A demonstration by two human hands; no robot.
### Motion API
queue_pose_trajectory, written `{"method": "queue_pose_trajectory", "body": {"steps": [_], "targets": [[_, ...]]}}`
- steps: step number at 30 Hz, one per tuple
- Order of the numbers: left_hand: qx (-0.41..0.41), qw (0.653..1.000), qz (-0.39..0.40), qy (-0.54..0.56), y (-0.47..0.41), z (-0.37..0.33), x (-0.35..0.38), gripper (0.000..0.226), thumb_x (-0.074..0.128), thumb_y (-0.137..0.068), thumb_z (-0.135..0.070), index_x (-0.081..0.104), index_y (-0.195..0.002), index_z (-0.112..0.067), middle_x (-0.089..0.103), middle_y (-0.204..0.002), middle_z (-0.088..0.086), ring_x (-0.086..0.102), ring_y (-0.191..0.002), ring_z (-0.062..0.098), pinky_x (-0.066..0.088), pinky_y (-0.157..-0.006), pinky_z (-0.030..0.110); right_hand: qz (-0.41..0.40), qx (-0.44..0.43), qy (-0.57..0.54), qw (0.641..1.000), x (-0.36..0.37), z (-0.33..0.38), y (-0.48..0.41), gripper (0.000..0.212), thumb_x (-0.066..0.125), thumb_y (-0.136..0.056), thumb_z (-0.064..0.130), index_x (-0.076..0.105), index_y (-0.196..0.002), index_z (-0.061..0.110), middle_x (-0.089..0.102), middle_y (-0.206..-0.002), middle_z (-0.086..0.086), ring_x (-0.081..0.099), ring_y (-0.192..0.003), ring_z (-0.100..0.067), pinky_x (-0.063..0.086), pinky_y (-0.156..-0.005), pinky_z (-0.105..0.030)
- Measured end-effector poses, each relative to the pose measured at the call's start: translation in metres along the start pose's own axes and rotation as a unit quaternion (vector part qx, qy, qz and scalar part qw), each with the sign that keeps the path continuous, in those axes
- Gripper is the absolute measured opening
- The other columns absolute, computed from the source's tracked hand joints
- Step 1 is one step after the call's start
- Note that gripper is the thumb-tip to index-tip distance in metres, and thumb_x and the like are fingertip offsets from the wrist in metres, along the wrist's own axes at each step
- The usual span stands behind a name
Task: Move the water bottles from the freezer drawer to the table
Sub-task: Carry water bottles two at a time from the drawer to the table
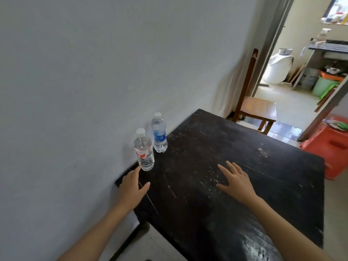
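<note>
Black, scratched wood makes up the top of the table (235,147), and every place here is given from it. Two clear plastic water bottles stand upright on it, close to the edge that runs along the grey wall (94,72). The red-labelled bottle (144,150) stands nearer the person's end of the table. The blue-labelled bottle (159,133) stands just beyond it along the same edge, close by but with a small gap between the two. Both carry white caps and look filled with clear water. The person's left hand (132,187) is over the table's wall-side corner. Its fingers are straight and its thumb is spread, and it grips nothing. Its forefinger points at the foot of the red-labelled bottle and ends right beside it; whether it touches the plastic cannot be told. The right hand (236,180) is over the middle of the table top, palm down, with its fingers spread apart and holding nothing. Whether it rests on the wood or hovers just above it is not clear. A brown wooden chair (258,108) stands past the table's far end, against the wall and beside an open doorway. A red plastic stool (331,147) stands on the floor off the table's side away from the wall.
</note>
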State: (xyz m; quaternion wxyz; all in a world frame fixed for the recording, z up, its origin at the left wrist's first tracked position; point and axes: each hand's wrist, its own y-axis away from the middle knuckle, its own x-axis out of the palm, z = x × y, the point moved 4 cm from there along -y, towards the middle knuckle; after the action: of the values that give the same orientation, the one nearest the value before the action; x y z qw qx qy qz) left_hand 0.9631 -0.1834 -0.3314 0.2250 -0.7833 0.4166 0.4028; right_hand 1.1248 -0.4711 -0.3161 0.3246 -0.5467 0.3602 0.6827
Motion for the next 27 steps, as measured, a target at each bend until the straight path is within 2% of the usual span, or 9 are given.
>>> {"method": "queue_pose_trajectory", "body": {"steps": [4, 10, 16, 18, 19, 21, 22, 27], "targets": [[0.055, 0.997, 0.035, -0.052, -0.011, -0.016, 0.003, 0.068, 0.055, -0.087, -0.040, 0.024, -0.143, -0.015, 0.033, -0.147, 0.009, 0.030, -0.134, 0.027, 0.030, -0.109, 0.042, -0.036, 0.050, 0.027, 0.998, -0.008, -0.008, 0.033, 0.072, 0.046, -0.089, 0.053, 0.008, -0.146, 0.033, -0.001, -0.157, -0.003, -0.003, -0.144, -0.024, 0.006, -0.116, -0.044], [0.178, 0.979, 0.096, -0.016, -0.023, -0.054, 0.015, 0.067, 0.053, -0.089, -0.038, 0.024, -0.144, -0.013, 0.031, -0.147, 0.011, 0.028, -0.136, 0.026, 0.025, -0.111, 0.038, -0.072, 0.176, 0.036, 0.981, -0.010, -0.007, 0.108, 0.069, 0.046, -0.089, 0.051, 0.012, -0.146, 0.032, 0.001, -0.157, -0.004, -0.002, -0.144, -0.023, 0.007, -0.115, -0.042], [0.282, 0.948, 0.145, 0.028, -0.001, -0.059, -0.002, 0.066, 0.056, -0.088, -0.034, 0.025, -0.143, -0.013, 0.034, -0.144, 0.011, 0.030, -0.133, 0.029, 0.028, -0.107, 0.040, -0.083, 0.293, 0.039, 0.952, 0.000, 0.038, 0.192, 0.075, 0.048, -0.088, 0.053, 0.005, -0.146, 0.034, 0.004, -0.156, -0.003, -0.001, -0.144, -0.022, 0.008, -0.115, -0.041], [0.303, 0.937, 0.165, 0.047, 0.010, -0.054, -0.005, 0.065, 0.057, -0.088, -0.032, 0.026, -0.143, -0.014, 0.034, -0.145, 0.010, 0.029, -0.133, 0.028, 0.028, -0.107, 0.040, -0.097, 0.313, 0.040, 0.944, 0.007, 0.060, 0.220, 0.078, 0.053, -0.085, 0.053, 0.009, -0.146, 0.034, 0.011, -0.156, -0.006, 0.008, -0.144, -0.025, 0.015, -0.114, -0.043], [0.312, 0.931, 0.181, 0.059, 0.018, -0.053, -0.005, 0.065, 0.058, -0.088, -0.031, 0.027, -0.142, -0.014, 0.035, -0.144, 0.011, 0.029, -0.133, 0.028, 0.028, -0.107, 0.041, -0.108, 0.324, 0.053, 0.938, 0.011, 0.073, 0.240, 0.081, 0.061, -0.080, 0.051, 0.018, -0.145, 0.031, 0.022, -0.153, -0.011, 0.019, -0.141, -0.029, 0.024, -0.110, -0.046], [0.318, 0.921, 0.212, 0.082, 0.035, -0.052, -0.003, 0.065, 0.059, -0.087, -0.030, 0.028, -0.142, -0.013, 0.036, -0.144, 0.011, 0.029, -0.133, 0.029, 0.029, -0.106, 0.042, -0.127, 0.342, 0.059, 0.929, 0.020, 0.088, 0.277, 0.090, 0.079, -0.059, 0.051, 0.041, -0.136, 0.025, 0.050, -0.135, -0.017, 0.050, -0.122, -0.036, 0.046, -0.089, -0.048], [0.325, 0.912, 0.235, 0.090, 0.050, -0.054, 0.000, 0.065, 0.059, -0.088, -0.029, 0.028, -0.142, -0.013, 0.036, -0.144, 0.011, 0.029, -0.133, 0.029, 0.029, -0.106, 0.042, -0.129, 0.364, 0.074, 0.919, 0.024, 0.098, 0.302, 0.094, 0.083, -0.050, 0.053, 0.044, -0.131, 0.025, 0.057, -0.127, -0.016, 0.057, -0.113, -0.035, 0.052, -0.080, -0.045], [0.381, 0.862, 0.315, 0.117, 0.114, -0.067, 0.009, 0.065, 0.058, -0.088, -0.030, 0.027, -0.143, -0.014, 0.036, -0.144, 0.009, 0.029, -0.132, 0.029, 0.031, -0.106, 0.043, -0.120, 0.458, 0.080, 0.877, 0.035, 0.137, 0.402, 0.098, 0.085, -0.039, 0.054, 0.044, -0.123, 0.025, 0.064, -0.115, -0.014, 0.064, -0.102, -0.031, 0.055, -0.070, -0.039]]}}
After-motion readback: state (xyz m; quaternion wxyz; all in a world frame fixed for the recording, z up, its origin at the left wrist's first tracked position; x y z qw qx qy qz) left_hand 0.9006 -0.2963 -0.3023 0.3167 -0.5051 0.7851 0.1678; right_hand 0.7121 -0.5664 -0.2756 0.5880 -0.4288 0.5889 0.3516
